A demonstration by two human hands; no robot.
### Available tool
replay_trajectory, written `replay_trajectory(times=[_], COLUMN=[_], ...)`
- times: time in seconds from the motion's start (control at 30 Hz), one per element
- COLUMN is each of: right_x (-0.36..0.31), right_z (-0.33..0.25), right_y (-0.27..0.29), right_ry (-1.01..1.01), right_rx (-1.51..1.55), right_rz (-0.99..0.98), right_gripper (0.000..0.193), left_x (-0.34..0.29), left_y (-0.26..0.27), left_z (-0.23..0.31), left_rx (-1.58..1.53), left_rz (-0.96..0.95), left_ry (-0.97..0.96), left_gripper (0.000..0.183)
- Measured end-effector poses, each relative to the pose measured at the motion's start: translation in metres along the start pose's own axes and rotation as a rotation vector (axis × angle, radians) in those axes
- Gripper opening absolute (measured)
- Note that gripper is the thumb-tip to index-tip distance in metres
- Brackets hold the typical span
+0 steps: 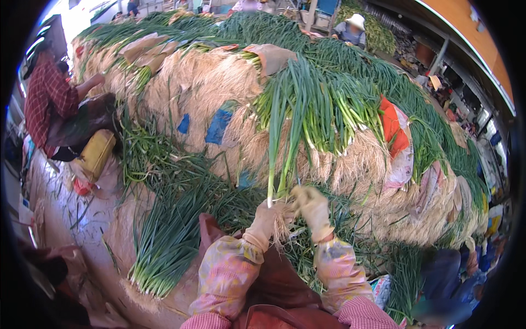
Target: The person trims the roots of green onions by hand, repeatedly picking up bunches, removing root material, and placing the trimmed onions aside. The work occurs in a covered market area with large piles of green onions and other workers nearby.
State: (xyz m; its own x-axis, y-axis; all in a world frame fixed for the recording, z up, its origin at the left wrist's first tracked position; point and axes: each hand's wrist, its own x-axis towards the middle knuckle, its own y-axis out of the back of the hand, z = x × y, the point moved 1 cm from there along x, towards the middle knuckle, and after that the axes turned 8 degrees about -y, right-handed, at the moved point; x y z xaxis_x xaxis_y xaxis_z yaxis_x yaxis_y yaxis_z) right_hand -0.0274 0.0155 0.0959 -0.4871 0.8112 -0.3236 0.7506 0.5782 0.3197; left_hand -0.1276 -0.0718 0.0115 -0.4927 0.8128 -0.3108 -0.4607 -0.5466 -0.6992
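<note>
My left hand [262, 221], in a pale glove, is closed around the white root ends of a few green onions [285, 131]. Their long leaves stretch upward and away over the pile, while stringy roots [281, 225] hang below the grip. Just to the right, my right hand [312, 208], also gloved, has its fingers curled in beside the stalks. Whatever those fingers hold, if anything, is hidden. Under and around both hands lie loose stripped leaves [219, 181]. A trimmed-looking bundle of green onions [164, 247] rests on the ground at my left, white ends toward me.
A long heap of green onions [350, 109] with pale roots [192, 82] facing me spans the scene. Orange and blue sacking [394, 129] lies on it. On the left, a person [55, 104] in a checked shirt sits by a yellow container [96, 153]. Another person [352, 32] works behind the heap.
</note>
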Motion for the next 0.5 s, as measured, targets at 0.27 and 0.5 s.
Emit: replay_trajectory(times=[0.27,0.5], right_x=[0.049,0.037], right_z=[0.018,0.084], right_y=[-0.018,-0.024], right_ry=[0.187,0.325], right_rx=[-0.261,-0.893], right_rz=[0.192,0.366], right_gripper=[0.043,0.032], left_x=[-0.018,-0.016], left_y=[-0.025,-0.004], left_z=[0.006,0.001], left_rx=[0.36,0.29], left_rz=[-0.097,0.007], left_ry=[-0.003,-0.2], left_gripper=[0.013,0.005])
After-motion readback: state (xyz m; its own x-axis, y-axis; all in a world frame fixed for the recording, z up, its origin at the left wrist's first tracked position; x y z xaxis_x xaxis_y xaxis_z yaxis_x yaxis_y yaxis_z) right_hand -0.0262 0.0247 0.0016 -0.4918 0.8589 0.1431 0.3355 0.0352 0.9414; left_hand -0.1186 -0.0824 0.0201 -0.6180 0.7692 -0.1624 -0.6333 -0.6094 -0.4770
